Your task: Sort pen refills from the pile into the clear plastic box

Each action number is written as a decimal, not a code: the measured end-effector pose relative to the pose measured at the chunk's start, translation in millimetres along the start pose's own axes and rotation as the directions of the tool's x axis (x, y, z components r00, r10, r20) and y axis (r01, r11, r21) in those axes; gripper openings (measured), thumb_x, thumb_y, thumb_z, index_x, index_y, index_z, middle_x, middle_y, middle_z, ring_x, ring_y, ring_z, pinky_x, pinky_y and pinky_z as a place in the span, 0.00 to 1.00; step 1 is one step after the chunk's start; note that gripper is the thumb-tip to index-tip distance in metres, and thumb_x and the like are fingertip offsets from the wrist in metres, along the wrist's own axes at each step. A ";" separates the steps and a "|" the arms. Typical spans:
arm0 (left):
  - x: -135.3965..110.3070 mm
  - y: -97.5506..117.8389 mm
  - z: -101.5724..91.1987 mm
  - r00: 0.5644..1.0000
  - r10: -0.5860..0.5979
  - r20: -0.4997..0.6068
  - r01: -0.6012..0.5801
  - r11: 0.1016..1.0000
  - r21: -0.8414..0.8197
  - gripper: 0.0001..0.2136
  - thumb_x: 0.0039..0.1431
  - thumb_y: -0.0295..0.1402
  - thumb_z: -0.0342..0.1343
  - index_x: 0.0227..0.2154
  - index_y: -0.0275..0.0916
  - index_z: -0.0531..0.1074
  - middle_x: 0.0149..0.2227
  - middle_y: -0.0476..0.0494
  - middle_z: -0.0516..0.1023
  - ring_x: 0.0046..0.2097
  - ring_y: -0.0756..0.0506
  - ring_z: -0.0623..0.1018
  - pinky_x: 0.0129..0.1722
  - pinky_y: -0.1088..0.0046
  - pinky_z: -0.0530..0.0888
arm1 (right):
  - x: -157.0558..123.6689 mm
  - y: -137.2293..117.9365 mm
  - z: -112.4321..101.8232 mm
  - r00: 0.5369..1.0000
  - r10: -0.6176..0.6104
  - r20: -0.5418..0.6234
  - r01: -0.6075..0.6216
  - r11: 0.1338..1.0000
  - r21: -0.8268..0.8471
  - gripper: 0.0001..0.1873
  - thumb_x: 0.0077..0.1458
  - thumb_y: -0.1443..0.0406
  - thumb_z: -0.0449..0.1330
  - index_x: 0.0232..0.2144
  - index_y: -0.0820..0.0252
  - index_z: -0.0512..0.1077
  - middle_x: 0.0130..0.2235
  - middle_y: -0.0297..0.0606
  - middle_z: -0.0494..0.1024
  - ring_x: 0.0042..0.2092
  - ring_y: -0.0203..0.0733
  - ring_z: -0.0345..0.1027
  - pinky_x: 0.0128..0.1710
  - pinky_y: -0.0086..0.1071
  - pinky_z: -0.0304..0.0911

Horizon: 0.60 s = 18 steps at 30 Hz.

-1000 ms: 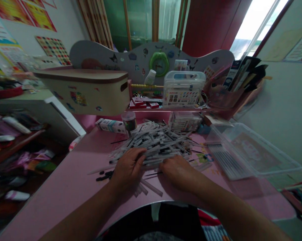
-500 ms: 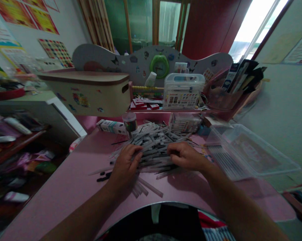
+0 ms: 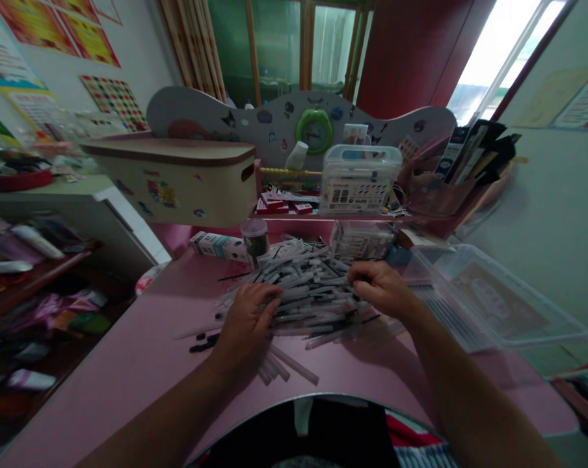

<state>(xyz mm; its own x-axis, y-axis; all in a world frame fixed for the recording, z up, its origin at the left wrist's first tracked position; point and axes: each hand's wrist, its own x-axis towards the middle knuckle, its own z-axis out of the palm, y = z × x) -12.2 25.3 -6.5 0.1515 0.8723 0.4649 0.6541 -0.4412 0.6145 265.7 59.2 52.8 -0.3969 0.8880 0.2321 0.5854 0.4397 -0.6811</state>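
Left hand (image 3: 246, 315) half-spread at pale tubes (image 3: 311, 296), right hand (image 3: 382, 289) bunched — whether pinching, cannot tell

Far beyond the fingers (image 3: 262, 291), a curtain (image 3: 191, 52) hangs beside wood-framed glass (image 3: 279, 55). Beyond and right of them, a bright window (image 3: 489, 58) adjoins a pale wall (image 3: 552, 175); well left stand cluttered shelves (image 3: 54, 275).

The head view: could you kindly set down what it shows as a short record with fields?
Surface: pink desk
Centre: pile of slim, pale tubes
Left hand: at the pile's left side, grip unclear
Right hand: fingers curled at the pile's right side; grip unclear
Front: a few loose tubes
Right: clear plastic box, row of grey sticks
Behind pile: small round tub, narrow carton
Background: cream lidded bin, green clock
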 end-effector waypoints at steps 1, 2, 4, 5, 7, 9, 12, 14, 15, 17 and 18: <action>0.3 0.2 -0.1 1.000 0.001 0.001 -0.001 1.000 0.004 0.09 0.64 0.33 0.51 0.41 0.41 0.76 0.40 0.43 0.78 0.46 0.41 0.74 0.48 0.61 0.71 | 0.0 -0.5 0.5 1.000 -0.005 0.002 0.005 1.000 -0.006 0.05 0.43 0.67 0.49 0.21 0.61 0.65 0.21 0.29 0.62 0.26 0.33 0.55 0.27 0.26 0.51; 0.5 0.4 -0.3 1.000 0.004 -0.001 -0.004 1.000 0.008 0.09 0.64 0.33 0.51 0.41 0.41 0.76 0.40 0.43 0.78 0.46 0.41 0.74 0.48 0.61 0.71 | 0.1 -0.8 0.9 1.000 -0.009 0.003 0.009 1.000 -0.009 0.05 0.43 0.67 0.49 0.21 0.61 0.65 0.21 0.29 0.62 0.26 0.33 0.55 0.27 0.26 0.51; 0.7 0.9 -0.4 1.000 0.011 -0.004 -0.011 1.000 0.014 0.09 0.64 0.33 0.51 0.40 0.41 0.76 0.40 0.43 0.78 0.45 0.41 0.74 0.48 0.61 0.72 | 0.0 -1.3 1.5 1.000 -0.013 0.007 0.013 1.000 -0.008 0.05 0.43 0.67 0.50 0.21 0.61 0.65 0.21 0.29 0.62 0.26 0.33 0.56 0.27 0.26 0.51; 0.7 1.2 -0.5 1.000 0.015 -0.006 -0.015 1.000 0.015 0.09 0.64 0.33 0.51 0.40 0.41 0.76 0.39 0.43 0.78 0.45 0.41 0.74 0.47 0.61 0.72 | -0.1 -1.4 1.6 1.000 -0.014 0.009 0.014 1.000 -0.007 0.05 0.43 0.67 0.50 0.21 0.61 0.65 0.21 0.29 0.62 0.26 0.33 0.56 0.27 0.26 0.51; 0.6 1.8 -0.8 1.000 0.019 -0.012 -0.019 1.000 0.017 0.09 0.64 0.33 0.51 0.40 0.41 0.76 0.39 0.43 0.78 0.45 0.41 0.74 0.47 0.62 0.72 | -0.5 -1.7 1.0 1.000 -0.010 0.017 0.010 1.000 -0.005 0.05 0.43 0.67 0.50 0.21 0.61 0.65 0.21 0.29 0.62 0.26 0.33 0.55 0.27 0.26 0.51; 0.6 2.5 -1.2 1.000 0.020 -0.015 -0.020 1.000 0.020 0.09 0.64 0.33 0.51 0.40 0.41 0.76 0.40 0.43 0.78 0.45 0.41 0.74 0.47 0.62 0.71 | -1.0 -2.0 -0.4 1.000 -0.002 0.019 0.002 1.000 0.006 0.05 0.43 0.67 0.50 0.21 0.61 0.64 0.21 0.29 0.61 0.26 0.33 0.54 0.27 0.26 0.50; 0.4 3.9 -1.9 1.000 0.024 -0.009 -0.024 1.000 0.020 0.08 0.64 0.32 0.51 0.40 0.40 0.75 0.39 0.43 0.78 0.45 0.41 0.74 0.47 0.62 0.71 | -1.5 -1.8 -2.8 1.000 0.001 0.014 -0.001 1.000 0.025 0.05 0.43 0.67 0.49 0.21 0.60 0.64 0.22 0.29 0.61 0.26 0.33 0.54 0.26 0.26 0.50; 0.1 4.7 -1.9 1.000 0.019 -0.002 -0.019 1.000 0.018 0.08 0.64 0.32 0.51 0.40 0.41 0.75 0.40 0.43 0.78 0.45 0.41 0.74 0.47 0.61 0.71 | -1.4 -1.3 -3.3 1.000 -0.007 0.020 0.007 1.000 0.020 0.05 0.43 0.67 0.49 0.21 0.60 0.64 0.22 0.29 0.61 0.26 0.33 0.54 0.27 0.26 0.51; -0.2 5.1 -1.7 1.000 0.015 0.002 -0.015 1.000 0.017 0.08 0.64 0.32 0.51 0.40 0.41 0.75 0.40 0.43 0.78 0.45 0.41 0.73 0.47 0.61 0.71 | -1.3 -1.0 -3.0 1.000 -0.013 0.025 0.013 1.000 0.011 0.05 0.43 0.67 0.49 0.21 0.61 0.64 0.22 0.29 0.62 0.26 0.33 0.55 0.27 0.27 0.51; -1.0 5.5 -0.7 1.000 0.020 0.010 -0.020 1.000 0.011 0.08 0.64 0.33 0.51 0.40 0.41 0.75 0.40 0.43 0.78 0.45 0.41 0.73 0.47 0.60 0.71 | -1.2 -0.8 -1.3 0.999 -0.021 0.034 0.021 1.000 -0.009 0.05 0.43 0.68 0.50 0.21 0.61 0.65 0.22 0.29 0.63 0.26 0.33 0.56 0.28 0.27 0.51; -1.4 5.5 0.0 0.999 0.029 0.014 -0.029 1.000 0.007 0.08 0.64 0.33 0.51 0.40 0.41 0.75 0.40 0.43 0.79 0.45 0.41 0.73 0.47 0.60 0.71 | -1.1 -1.1 0.0 0.999 -0.020 0.038 0.021 1.000 -0.019 0.05 0.43 0.68 0.50 0.21 0.61 0.65 0.21 0.29 0.63 0.26 0.33 0.57 0.28 0.27 0.51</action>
<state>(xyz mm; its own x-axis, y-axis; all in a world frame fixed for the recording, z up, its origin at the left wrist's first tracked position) -8.8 21.6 -3.8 0.1805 0.8620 0.4737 0.6549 -0.4646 0.5960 265.5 57.7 53.3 -0.4353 0.8731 0.2195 0.5902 0.4609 -0.6627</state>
